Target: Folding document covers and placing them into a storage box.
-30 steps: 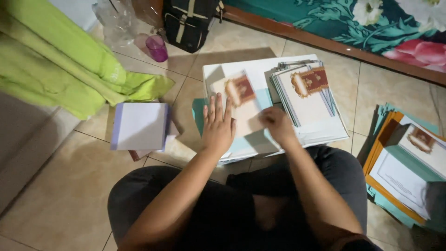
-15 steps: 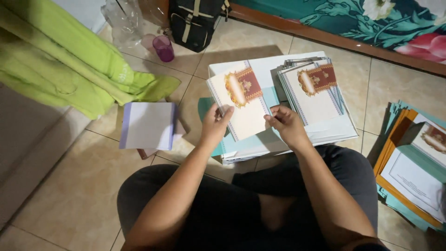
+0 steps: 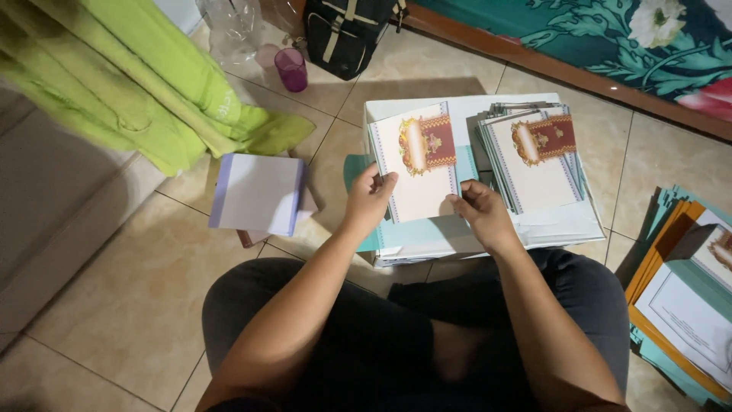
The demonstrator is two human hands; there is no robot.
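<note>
A white card with a red and gold ornament (image 3: 418,164) is lifted a little above a low stack of pale sheets (image 3: 427,236) on the floor. My left hand (image 3: 370,200) pinches the card's lower left edge. My right hand (image 3: 479,214) grips its lower right corner. Beside it on the right lies a fanned pile of the same ornamented cards (image 3: 534,156). I sit cross-legged in dark trousers right behind the stack.
A small white pad with a lilac edge (image 3: 259,194) lies left of the stack. Green cloth (image 3: 145,84) drapes at the far left, with a purple cup (image 3: 291,69) and a black bag (image 3: 347,30) behind. More cards and orange folders (image 3: 686,290) lie at right.
Both hands went from resting flat on the stack to taking hold of one ornamented card and raising it. The view has shifted slightly.
</note>
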